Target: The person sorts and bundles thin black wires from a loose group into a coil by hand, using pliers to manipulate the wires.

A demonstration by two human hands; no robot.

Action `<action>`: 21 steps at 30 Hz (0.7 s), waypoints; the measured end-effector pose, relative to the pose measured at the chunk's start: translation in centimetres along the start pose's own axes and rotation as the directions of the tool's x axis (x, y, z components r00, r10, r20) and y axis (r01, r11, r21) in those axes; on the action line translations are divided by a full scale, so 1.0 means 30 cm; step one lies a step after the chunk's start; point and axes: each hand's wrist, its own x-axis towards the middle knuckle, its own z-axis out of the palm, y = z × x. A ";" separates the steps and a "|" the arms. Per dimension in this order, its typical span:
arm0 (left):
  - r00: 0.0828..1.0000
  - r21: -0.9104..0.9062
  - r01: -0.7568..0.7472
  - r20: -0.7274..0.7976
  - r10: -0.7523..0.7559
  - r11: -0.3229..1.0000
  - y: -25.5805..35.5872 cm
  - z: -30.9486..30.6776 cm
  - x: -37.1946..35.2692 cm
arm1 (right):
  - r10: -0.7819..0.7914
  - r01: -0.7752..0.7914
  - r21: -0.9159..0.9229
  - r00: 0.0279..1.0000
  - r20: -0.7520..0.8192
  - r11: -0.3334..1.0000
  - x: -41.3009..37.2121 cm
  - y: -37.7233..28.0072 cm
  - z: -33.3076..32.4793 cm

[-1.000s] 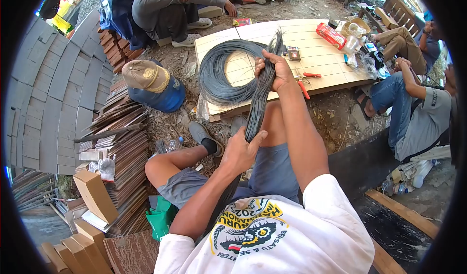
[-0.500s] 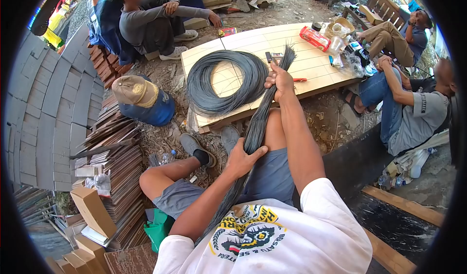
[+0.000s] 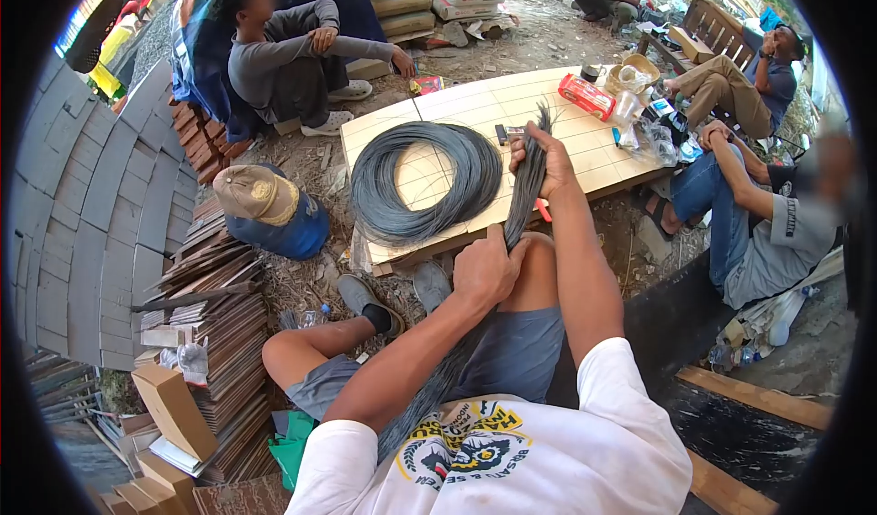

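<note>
A long bundle of thin dark grey wire point(image 3: 523, 206) slants from above my knee down across my lap. My right hand point(image 3: 546, 163) is closed around it near its top, and the frayed wire ends stick out above the fist. Just below, my left hand point(image 3: 486, 266) wraps around the same bundle. The lower part runs beneath my left forearm towards my shirt. A large coil of the same-looking wire point(image 3: 373, 186) lies on the low table point(image 3: 493, 93), left of my right hand. A red-handled tool point(image 3: 544, 210) shows partly behind my right wrist.
A small black object point(image 3: 502, 135) lies beside the coil. A red packet point(image 3: 586, 97) and plastic bags point(image 3: 658, 140) crowd the table's right end. A cap point(image 3: 256, 193) sits on a blue container point(image 3: 297, 227) at left, near stacked thin boards point(image 3: 224, 332). Several people sit around.
My left hand has slid up the bundle, closer to my right hand. My right hand has shifted slightly right and down, and the bundle's top now stands more upright.
</note>
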 end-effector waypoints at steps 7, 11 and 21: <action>0.999 -0.022 -0.046 -0.020 0.045 0.999 0.026 0.040 -0.011 | 0.081 -0.119 -0.154 0.969 -0.233 0.981 0.167 -0.176 -0.060; 0.997 -0.063 -0.040 0.064 0.044 0.997 0.016 0.035 0.006 | -0.067 -0.048 -0.352 0.949 -0.306 0.935 0.122 -0.169 -0.021; 0.983 -0.620 -0.094 0.066 0.171 0.779 0.118 0.017 0.307 | -0.285 0.138 -0.501 0.931 -0.230 0.854 -0.007 -0.160 0.091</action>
